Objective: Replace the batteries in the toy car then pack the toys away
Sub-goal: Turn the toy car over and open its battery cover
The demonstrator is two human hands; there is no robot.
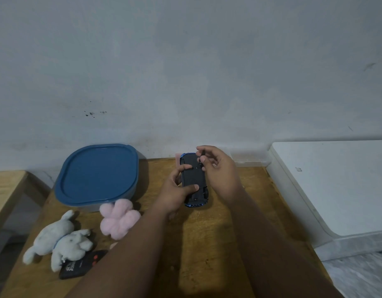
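One view, from the head camera, covered the scene. The toy car lay upside down on the wooden table, its black underside facing up and a blue body edge visible at the near and far ends. A wheel showed at the near right corner of the chassis.

The left hand gripped the toy car from the left side. Its thumb lay across the near part of the underside and its forefinger touched the chassis farther away, so the fingers were closed on the car body. The right hand hovered over the far end of the car. Its fingertips were pinched narrowly around a small dark item at the chassis; what that item was could not be told.

Left of the left-hand fingers stood a container closed by a blue lid; its contents were hidden. Nearer the camera than the container, a pink plush toy lay touching its near edge. Farther left lay a white plush toy, which rested partly on a black remote control with red buttons. Well to the right of the right-hand fingers sat a white surface beside the table.
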